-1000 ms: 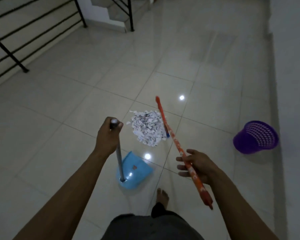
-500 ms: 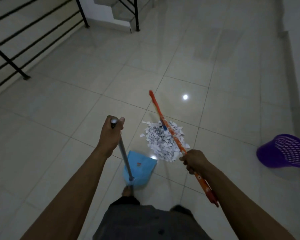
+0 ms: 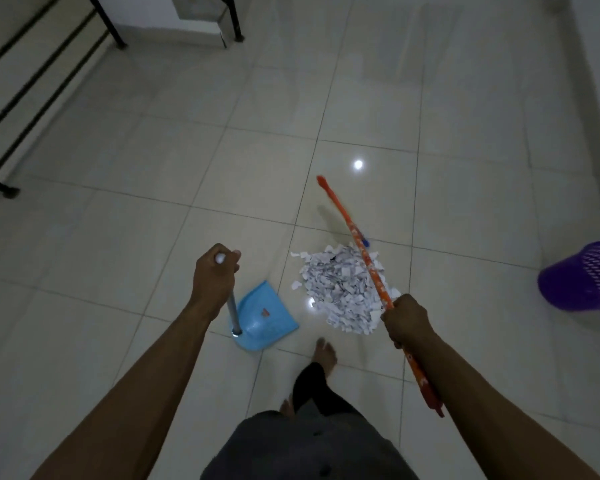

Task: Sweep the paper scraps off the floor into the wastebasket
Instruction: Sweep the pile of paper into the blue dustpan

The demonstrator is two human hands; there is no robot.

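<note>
The paper scraps [image 3: 343, 289] are piled mid-floor, with the dustpan [image 3: 267, 315] at their 8 o'clock and the wastebasket [image 3: 582, 275] at 3. The pan's pole [image 3: 234, 315] is clasped by the left grip [image 3: 215, 282], the broom [image 3: 368, 261] by the right grip [image 3: 407, 322]. The pan lip is best pressed flat and strokes kept short.

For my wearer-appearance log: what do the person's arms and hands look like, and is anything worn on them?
The left arm and right arm are bare as far as the frame shows, with no sleeves. The left hand and right hand are ungloved, and no watch, band or ring is visible, though the light is dim.
</note>
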